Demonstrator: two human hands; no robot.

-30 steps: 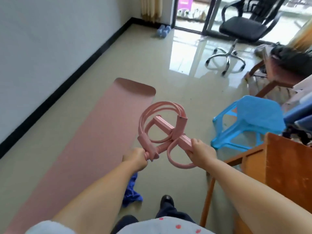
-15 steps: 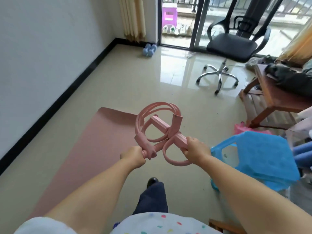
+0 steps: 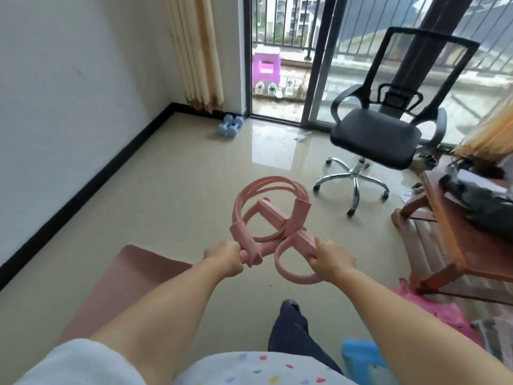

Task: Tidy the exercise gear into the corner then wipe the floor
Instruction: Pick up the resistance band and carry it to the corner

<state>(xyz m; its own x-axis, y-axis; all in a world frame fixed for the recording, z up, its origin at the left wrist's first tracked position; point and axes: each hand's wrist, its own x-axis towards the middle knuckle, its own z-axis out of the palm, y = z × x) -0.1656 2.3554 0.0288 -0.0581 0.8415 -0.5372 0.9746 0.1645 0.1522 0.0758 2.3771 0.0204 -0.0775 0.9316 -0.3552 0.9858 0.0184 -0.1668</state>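
Both the left hand (image 3: pixel 225 256) and right hand (image 3: pixel 330 261) grip the pink resistance band (image 3: pixel 273 215): light, floppy tubes, best held by its stiff handles.

Bright daylight enters through the glass balcony door (image 3: pixel 277 59) at the far end and throws a pale glare patch on the glossy floor (image 3: pixel 177 173) just inside it. Shadows are soft. Straight lines bow toward the edges (wide-angle lens), and detail looks slightly smeared throughout, most at the right margin.
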